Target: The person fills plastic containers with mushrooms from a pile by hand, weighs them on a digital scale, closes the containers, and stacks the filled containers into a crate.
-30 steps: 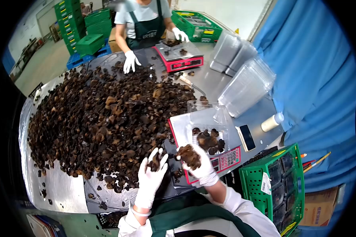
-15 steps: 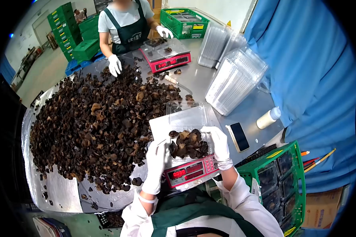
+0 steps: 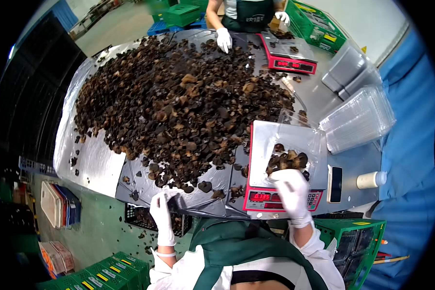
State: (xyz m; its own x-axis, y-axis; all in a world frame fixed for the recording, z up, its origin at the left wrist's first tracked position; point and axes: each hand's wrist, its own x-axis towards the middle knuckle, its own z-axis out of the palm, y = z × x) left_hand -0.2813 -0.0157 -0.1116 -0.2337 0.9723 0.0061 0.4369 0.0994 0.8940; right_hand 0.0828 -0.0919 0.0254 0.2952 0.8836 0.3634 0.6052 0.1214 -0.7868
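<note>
My left hand [image 3: 161, 212], white-gloved, is at the table's near edge below the pile of black fungus [image 3: 179, 106]. Its fingers are drawn together beside a small dark blur; whether they hold it is unclear. Over the near side of a clear plastic box [image 3: 316, 154], my right hand [image 3: 292, 191] reaches down with its fingers bent together, touching or close to the black fungus pieces [image 3: 287, 160] inside. Its fingertips are partly hidden. The box rests with its lid raised on a red digital scale [image 3: 251, 181] with lit digits.
Stacked clear boxes [image 3: 357, 118], a phone [image 3: 335, 184] and a white bottle [image 3: 371, 180] lie to the right. Across the table, a co-worker's gloved hand [image 3: 224, 40] touches the pile near a second scale [image 3: 292, 64]. A green crate [image 3: 372, 241] stands at lower right.
The view has turned left and down. My left hand has left the box for the table's near edge. My right hand has moved from the box's side over its near part. The scale's digits differ.
</note>
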